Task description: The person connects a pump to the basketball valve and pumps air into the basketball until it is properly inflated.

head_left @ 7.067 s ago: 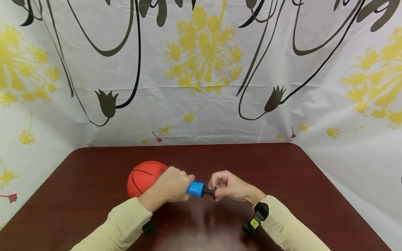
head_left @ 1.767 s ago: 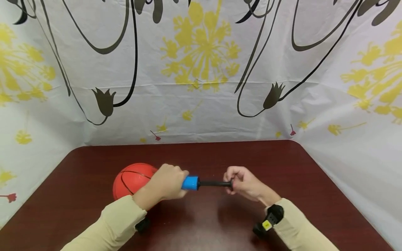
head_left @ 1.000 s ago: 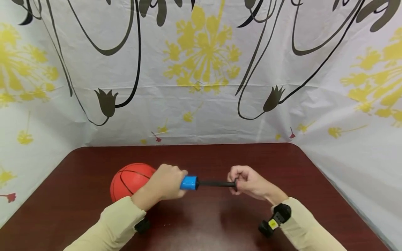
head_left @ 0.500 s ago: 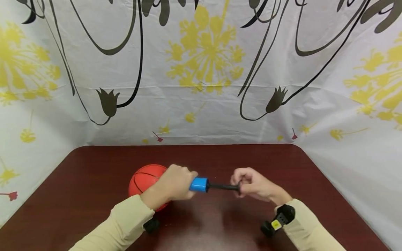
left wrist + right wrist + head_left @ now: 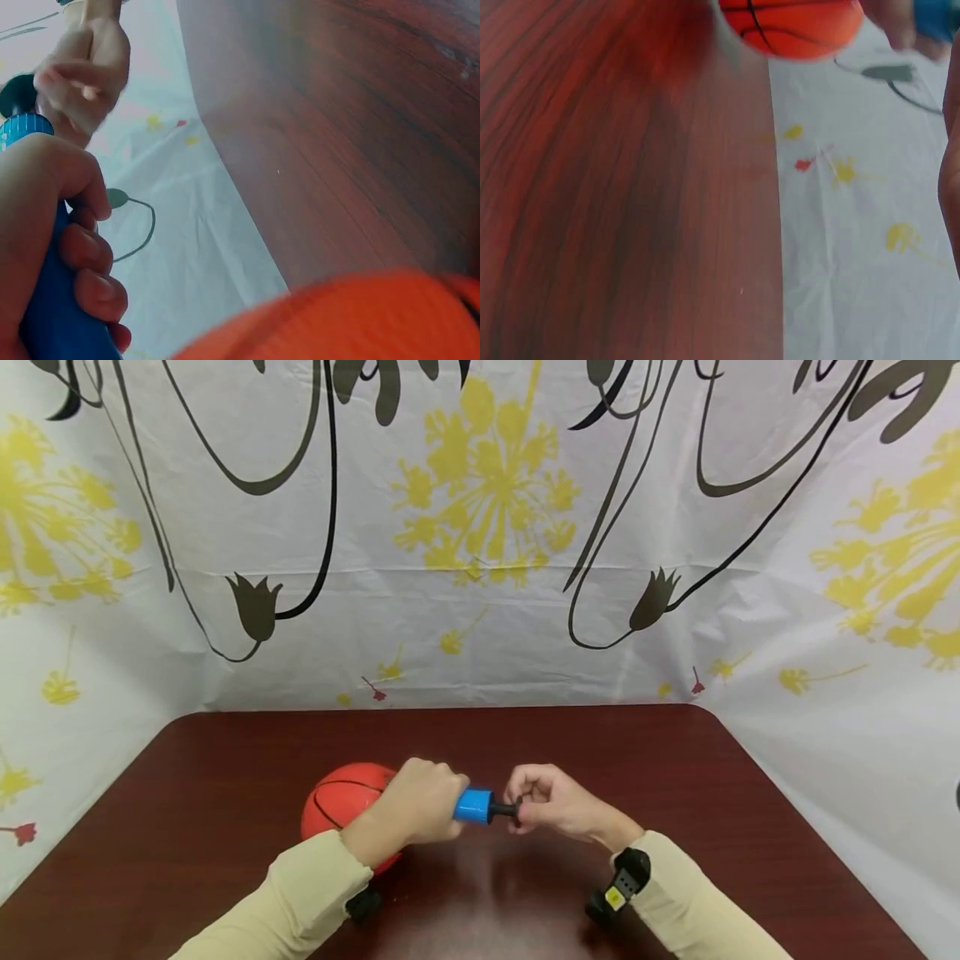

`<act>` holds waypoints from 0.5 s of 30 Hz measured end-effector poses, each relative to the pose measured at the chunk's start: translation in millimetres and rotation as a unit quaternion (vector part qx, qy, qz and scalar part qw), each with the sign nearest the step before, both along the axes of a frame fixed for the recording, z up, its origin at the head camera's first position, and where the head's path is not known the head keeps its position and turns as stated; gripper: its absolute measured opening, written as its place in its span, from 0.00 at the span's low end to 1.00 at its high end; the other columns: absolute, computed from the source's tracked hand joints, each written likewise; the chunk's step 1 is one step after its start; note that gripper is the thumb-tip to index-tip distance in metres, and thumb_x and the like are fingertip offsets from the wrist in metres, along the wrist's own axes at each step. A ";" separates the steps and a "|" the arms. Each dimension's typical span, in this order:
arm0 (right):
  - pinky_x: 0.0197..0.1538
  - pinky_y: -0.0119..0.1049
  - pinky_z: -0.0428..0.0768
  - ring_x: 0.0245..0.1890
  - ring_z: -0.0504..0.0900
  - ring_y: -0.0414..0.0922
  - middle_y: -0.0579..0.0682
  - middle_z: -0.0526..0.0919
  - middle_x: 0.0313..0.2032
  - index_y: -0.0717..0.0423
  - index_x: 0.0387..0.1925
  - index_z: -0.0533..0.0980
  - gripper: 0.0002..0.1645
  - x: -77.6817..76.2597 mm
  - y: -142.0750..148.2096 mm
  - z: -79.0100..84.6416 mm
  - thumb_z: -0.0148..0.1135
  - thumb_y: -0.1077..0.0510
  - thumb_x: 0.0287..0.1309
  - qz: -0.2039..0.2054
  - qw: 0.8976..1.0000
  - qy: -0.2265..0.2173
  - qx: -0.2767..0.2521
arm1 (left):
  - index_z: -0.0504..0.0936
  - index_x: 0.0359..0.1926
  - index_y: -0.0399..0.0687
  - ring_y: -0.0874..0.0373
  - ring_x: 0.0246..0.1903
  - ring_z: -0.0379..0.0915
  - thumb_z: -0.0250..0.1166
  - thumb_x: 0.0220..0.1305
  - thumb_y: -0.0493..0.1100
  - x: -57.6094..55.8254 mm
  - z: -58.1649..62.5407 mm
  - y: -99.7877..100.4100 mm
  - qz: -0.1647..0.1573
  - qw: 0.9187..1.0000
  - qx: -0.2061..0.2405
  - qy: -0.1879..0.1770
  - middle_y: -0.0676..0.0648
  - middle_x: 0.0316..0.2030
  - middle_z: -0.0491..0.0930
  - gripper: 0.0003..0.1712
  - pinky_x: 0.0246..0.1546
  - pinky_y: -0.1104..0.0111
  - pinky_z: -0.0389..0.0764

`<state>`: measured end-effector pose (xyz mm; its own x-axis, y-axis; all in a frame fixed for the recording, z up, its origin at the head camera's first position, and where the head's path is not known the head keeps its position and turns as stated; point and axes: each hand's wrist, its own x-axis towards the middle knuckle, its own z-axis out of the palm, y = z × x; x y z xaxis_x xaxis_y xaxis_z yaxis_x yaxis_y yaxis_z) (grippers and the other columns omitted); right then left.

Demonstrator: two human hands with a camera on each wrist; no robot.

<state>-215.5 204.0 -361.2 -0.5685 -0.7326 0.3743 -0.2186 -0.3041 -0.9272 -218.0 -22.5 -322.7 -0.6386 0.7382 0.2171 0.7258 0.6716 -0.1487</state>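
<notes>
My left hand (image 5: 420, 802) grips the blue barrel of a hand pump (image 5: 473, 806), its fingers curled round it in the left wrist view too. The pump lies roughly level, with only a short stretch of black rod showing at its right end. There my right hand (image 5: 551, 806) pinches the black handle (image 5: 518, 810) between thumb and fingers. An orange-red basketball (image 5: 337, 797) with black lines is behind and left of my left hand, which partly covers it. The far end of the pump is hidden by the left hand.
A dark red-brown table (image 5: 600, 743) with rounded far corners lies under the hands. White cloth (image 5: 510, 635) printed with yellow flowers and dark stems hangs behind and at both sides. Each wrist wears a black camera strap.
Over the last second the rod was drawn well out, then my right hand moved left and pushed it mostly into the barrel. The ball shifted somewhat right with my left hand.
</notes>
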 end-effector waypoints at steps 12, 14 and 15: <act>0.20 0.39 0.58 0.24 0.65 0.46 0.53 0.68 0.28 0.62 0.34 0.64 0.07 5.1 46.1 17.5 0.47 0.60 0.61 0.081 0.996 0.028 -0.035 | 0.73 0.25 0.48 0.64 0.14 0.65 0.65 0.42 0.53 -4.7 7.4 -22.4 -0.005 1.000 0.014 -0.006 0.54 0.16 0.72 0.16 0.15 0.71 0.67; 0.21 0.37 0.62 0.25 0.69 0.44 0.52 0.70 0.28 0.62 0.34 0.64 0.06 7.1 52.4 18.2 0.48 0.62 0.60 0.074 0.997 0.027 -0.017 | 0.73 0.25 0.48 0.64 0.14 0.65 0.65 0.43 0.53 -3.8 6.1 -22.5 -0.001 1.000 0.003 -0.010 0.54 0.17 0.72 0.15 0.16 0.71 0.67; 0.22 0.35 0.64 0.27 0.71 0.42 0.52 0.71 0.29 0.63 0.34 0.64 0.05 7.5 52.5 18.4 0.48 0.63 0.60 0.071 0.997 0.028 -0.007 | 0.73 0.25 0.49 0.64 0.14 0.65 0.65 0.43 0.53 -2.7 5.4 -20.5 -0.002 1.000 0.002 -0.014 0.54 0.16 0.71 0.15 0.16 0.71 0.67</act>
<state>-207.9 256.5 -342.8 -0.4376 -0.7988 0.4128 -0.2233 -0.3481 -0.9105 -220.7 -43.0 -317.3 -0.6413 0.7405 0.2011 0.7328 0.6688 -0.1257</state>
